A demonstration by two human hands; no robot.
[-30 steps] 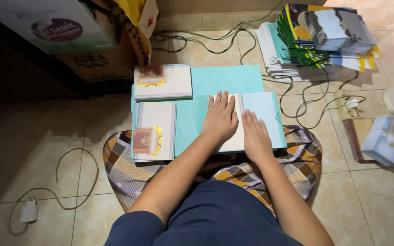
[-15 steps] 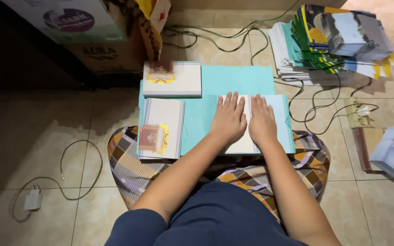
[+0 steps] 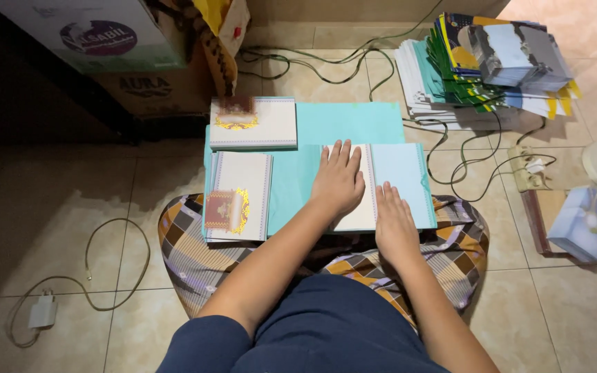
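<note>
Pale blue and white folded paper card lies on a teal paper sheet spread over the tiled floor, just ahead of the person's knees. Left hand presses flat on its white half, fingers straight and together (gripping nothing). Right hand rests flat along the card's near edge, fingers extended. Two white cards with gold ornament lie to the left.

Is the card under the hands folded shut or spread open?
Spread open: the card lies flat, white half beside teal half, left hand and right hand pressing it.
</note>
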